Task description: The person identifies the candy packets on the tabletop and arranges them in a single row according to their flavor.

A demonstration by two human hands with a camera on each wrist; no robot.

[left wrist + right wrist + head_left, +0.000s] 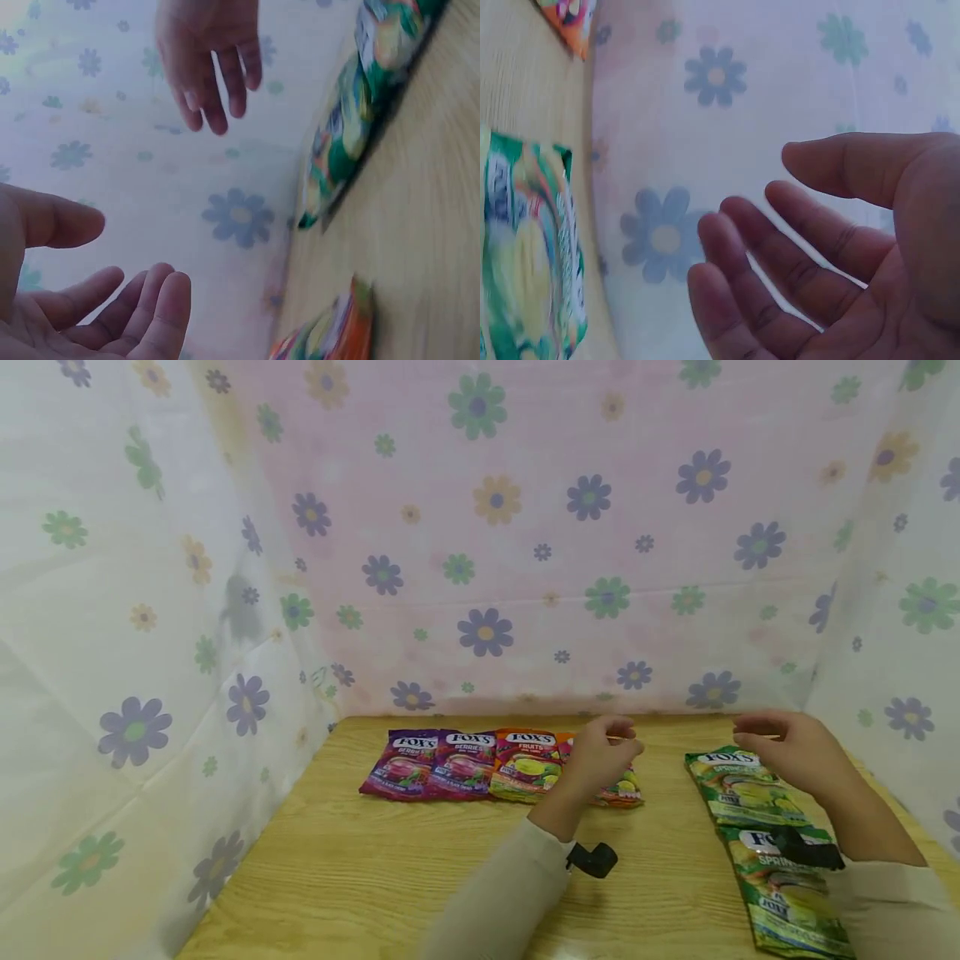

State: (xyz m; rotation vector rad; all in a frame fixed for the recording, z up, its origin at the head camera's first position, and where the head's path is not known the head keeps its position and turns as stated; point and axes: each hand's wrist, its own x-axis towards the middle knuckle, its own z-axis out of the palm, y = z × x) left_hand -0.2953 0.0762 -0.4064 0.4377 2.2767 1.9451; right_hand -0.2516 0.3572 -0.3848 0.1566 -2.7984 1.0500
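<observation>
My left hand (597, 758) hovers over the rightmost orange FOX'S Fruits candy bag (626, 792), which it partly hides. Its fingers are relaxed and hold nothing, as the left wrist view shows for the left hand (112, 300). To the right, my right hand (798, 752) is raised above the upper green FOX'S Spring candy bag (750, 789). In the right wrist view the right hand (817, 262) has loose, spread fingers and an empty palm. A lower green candy bag (787, 893) lies nearer me, partly behind my right wrist.
Two purple FOX'S Berries bags (405, 767) and another orange Fruits bag (527, 766) continue the back row leftward. The wooden table (360, 877) is bounded by flowered cloth (525, 568) at the back and both sides. Each wrist wears a black strap (594, 860).
</observation>
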